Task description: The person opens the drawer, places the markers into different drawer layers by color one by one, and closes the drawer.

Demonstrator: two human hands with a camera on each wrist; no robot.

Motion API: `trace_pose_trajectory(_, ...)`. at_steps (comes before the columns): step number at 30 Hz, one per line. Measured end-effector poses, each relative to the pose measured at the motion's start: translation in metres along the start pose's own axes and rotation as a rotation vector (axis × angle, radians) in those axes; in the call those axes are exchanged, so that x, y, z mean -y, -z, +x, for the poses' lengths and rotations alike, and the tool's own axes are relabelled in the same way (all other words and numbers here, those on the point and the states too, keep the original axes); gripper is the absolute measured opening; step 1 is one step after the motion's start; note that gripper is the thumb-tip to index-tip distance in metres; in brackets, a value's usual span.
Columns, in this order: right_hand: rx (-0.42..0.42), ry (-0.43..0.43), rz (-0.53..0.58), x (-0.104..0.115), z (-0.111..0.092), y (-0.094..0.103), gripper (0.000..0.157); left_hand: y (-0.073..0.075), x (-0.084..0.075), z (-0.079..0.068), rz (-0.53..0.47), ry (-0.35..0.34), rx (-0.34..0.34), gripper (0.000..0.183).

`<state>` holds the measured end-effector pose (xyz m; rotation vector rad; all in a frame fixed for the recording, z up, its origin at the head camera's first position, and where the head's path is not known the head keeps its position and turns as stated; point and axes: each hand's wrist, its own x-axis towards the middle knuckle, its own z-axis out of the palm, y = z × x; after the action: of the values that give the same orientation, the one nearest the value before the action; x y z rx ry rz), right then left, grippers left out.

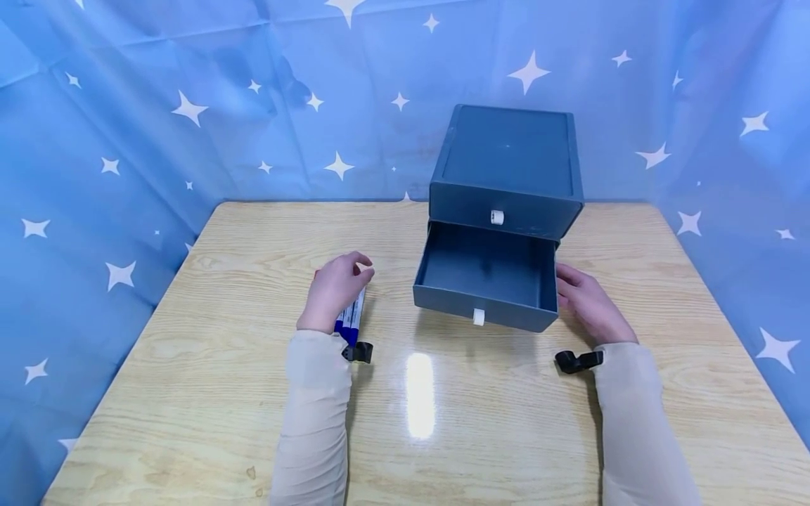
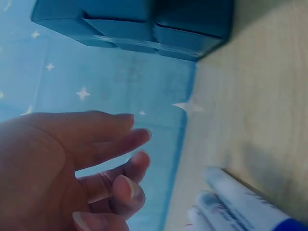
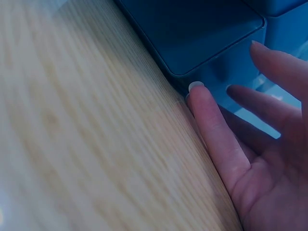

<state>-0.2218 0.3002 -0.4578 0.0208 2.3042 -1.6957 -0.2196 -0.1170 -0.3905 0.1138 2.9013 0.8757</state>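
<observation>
Several white markers with blue ends (image 1: pixel 351 316) lie side by side on the table, partly hidden beneath my left hand (image 1: pixel 334 289). In the left wrist view, that hand hovers beside the markers (image 2: pixel 240 204), its fingers loosely bent and nothing between them. A dark blue two-drawer cabinet (image 1: pixel 506 151) stands at the back; its lower drawer (image 1: pixel 484 270) is pulled out and has nothing in it. Along the right side of this drawer is my right hand (image 1: pixel 588 302). The right wrist view shows its fingers (image 3: pixel 207 115) extended, fingertips right at the cabinet's lower side.
White knobs (image 1: pixel 497 217) sit on both drawer fronts, the upper drawer being closed. A blue cloth with white stars (image 1: pixel 354 105) hangs behind and beside the wooden table (image 1: pixel 190 393). Each wrist carries a small black mount (image 1: pixel 577 361).
</observation>
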Motion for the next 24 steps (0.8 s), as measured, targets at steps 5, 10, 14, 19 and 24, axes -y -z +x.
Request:
trace_pose_trajectory(5, 0.004, 0.005, 0.004, 0.000, 0.000, 0.000, 0.066, -0.008, 0.007, 0.003, -0.001, 0.045, 0.046, 0.036)
trace_pose_trajectory(10, 0.002, 0.014, 0.006, -0.001, 0.000, 0.001, 0.065, -0.014, 0.011, 0.005, 0.036, 0.105, 0.058, 0.041)
trace_pose_trajectory(14, 0.005, 0.029, 0.038, -0.002, 0.000, 0.002, 0.063, -0.019, 0.011, 0.007, 0.067, 0.120, 0.071, 0.042)
trace_pose_trajectory(19, 0.004, 0.023, 0.013, -0.001, -0.001, 0.002, 0.064, -0.026, 0.010, 0.010, 0.098, 0.134, 0.092, 0.040)
trace_pose_trajectory(24, 0.007, 0.011, 0.017, -0.002, -0.002, 0.002, 0.066, -0.031, 0.006, 0.011, 0.131, 0.139, 0.107, 0.039)
